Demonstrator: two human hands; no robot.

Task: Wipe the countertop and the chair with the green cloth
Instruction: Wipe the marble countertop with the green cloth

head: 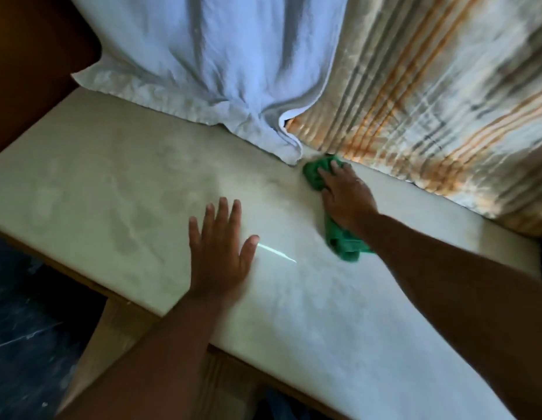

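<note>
Two hands are on the pale counter (pixel 118 189), which runs diagonally from the far left to the near right of the view. The green cloth (pixel 339 237) lies on the counter near its far edge, right of centre. The cloth is bunched into an elongated strip. Its long axis runs from a far end (pixel 316 174), just beside the hanging curtains, to a near end (pixel 348 248) that points toward the near right. The middle of the strip is covered by the right hand (pixel 345 198).

The right hand lies palm down on the cloth, fingers extended and slightly spread, pressing it flat against the counter rather than gripping it in a fist. Its fingertips (pixel 336 165) point toward the far edge and reach the far end of the cloth. The right forearm (pixel 445 268) enters from the near right and extends diagonally toward the far left, nearly straight.

The left hand (pixel 221 253) lies open and flat on the counter, palm down, holding nothing. Its fingers are spread and point toward the far side, with the thumb out to the right. It is left of the cloth and nearer the viewer, apart from it. The left forearm (pixel 148 359) enters from the near edge and crosses the near counter edge.

A white curtain (pixel 203 56) hangs at the far left, its hem resting on the counter. A striped curtain (pixel 430 86) hangs at the far right. A narrow bright streak (pixel 277 253) lies on the counter between the hands.
</note>
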